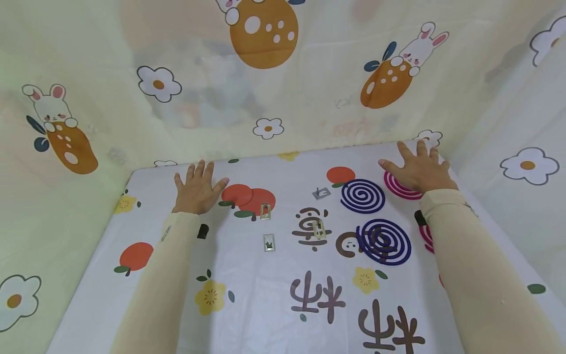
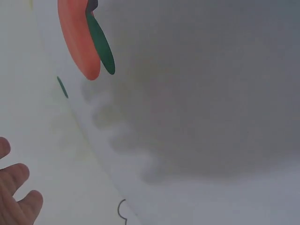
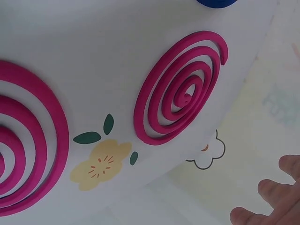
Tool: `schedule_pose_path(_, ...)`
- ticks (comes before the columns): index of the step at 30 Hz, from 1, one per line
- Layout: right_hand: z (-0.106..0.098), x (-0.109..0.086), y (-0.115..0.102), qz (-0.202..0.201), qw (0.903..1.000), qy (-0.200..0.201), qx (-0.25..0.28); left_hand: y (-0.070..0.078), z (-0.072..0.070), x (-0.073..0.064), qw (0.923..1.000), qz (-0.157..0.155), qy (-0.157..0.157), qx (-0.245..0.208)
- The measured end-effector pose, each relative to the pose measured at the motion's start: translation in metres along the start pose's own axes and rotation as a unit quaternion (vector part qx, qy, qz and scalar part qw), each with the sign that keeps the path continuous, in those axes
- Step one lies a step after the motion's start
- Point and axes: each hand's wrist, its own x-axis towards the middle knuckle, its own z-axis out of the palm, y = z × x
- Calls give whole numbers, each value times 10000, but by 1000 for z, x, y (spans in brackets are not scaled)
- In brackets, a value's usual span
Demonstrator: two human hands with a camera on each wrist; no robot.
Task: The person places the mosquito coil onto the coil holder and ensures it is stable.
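Note:
My left hand (image 1: 197,189) is over the back left of the table, fingers spread and holding nothing; its fingertips (image 2: 32,204) show at the corner of the left wrist view. Over the back right, my right hand (image 1: 422,171) is likewise spread, partly covering a pink mosquito coil (image 1: 404,193). A second pink coil (image 3: 58,136) lies nearer, mostly hidden by the right sleeve in the head view. Left of these lie a blue mosquito coil (image 1: 362,196) and another blue coil (image 1: 383,242) in front of it. Several small metal coil stands, including a silver one (image 1: 268,243) and a gold-toned one (image 1: 319,229), lie mid-table.
A white printed cloth (image 1: 252,295) with fruit, flowers and brown characters covers the table. A pale curtain (image 1: 309,88) with rabbits and flowers rises behind the table's back edge and along both sides.

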Motion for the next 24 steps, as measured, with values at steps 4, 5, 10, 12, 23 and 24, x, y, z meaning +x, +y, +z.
schedule_pose_path(4,0,0,1,8,9999,-98,86,0,2,0,10000,1,-45,-11)
schedule_pose_path(5,0,0,2,20,9998,-134,123,0,2,-1,10000,0,-65,-18)
schedule_pose_path(10,0,-3,2,83,9988,-331,341,9,3,-5,9997,116,-193,-138)
schedule_pose_path(12,-1,-6,2,46,9979,-475,446,15,4,-7,9993,240,-263,-143)
schedule_pose_path(23,16,-38,-5,-667,9916,-747,822,87,16,-19,9791,1947,-595,6)
schedule_pose_path(24,19,-43,-6,-705,9912,-735,844,95,17,-20,9751,2125,-625,-11)
